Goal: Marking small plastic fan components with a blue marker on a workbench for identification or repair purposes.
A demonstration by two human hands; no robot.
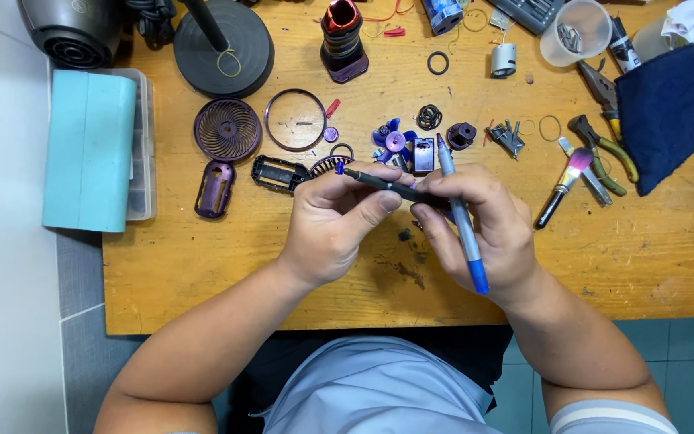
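Note:
Over the middle of the wooden workbench (202, 273), my left hand (335, 225) pinches a thin black tool (379, 183) that lies nearly level, its tip pointing left. My right hand (483, 233) holds the other end of that black tool and also grips a grey-and-blue screwdriver (463, 221), which runs from a blue tip near the parts down to a blue end by my wrist. Just beyond my hands lie small fan parts: a blue impeller (393, 139), a purple grille (227, 129), a ring (295, 120) and a dark frame (277, 173).
A teal-lidded parts box (90, 153) lies at the left edge. A round black stand base (226, 48) is at the back. Pliers (604, 149), a small brush (564, 186), a dark blue cloth (664, 112) and a clear cup (576, 32) are on the right.

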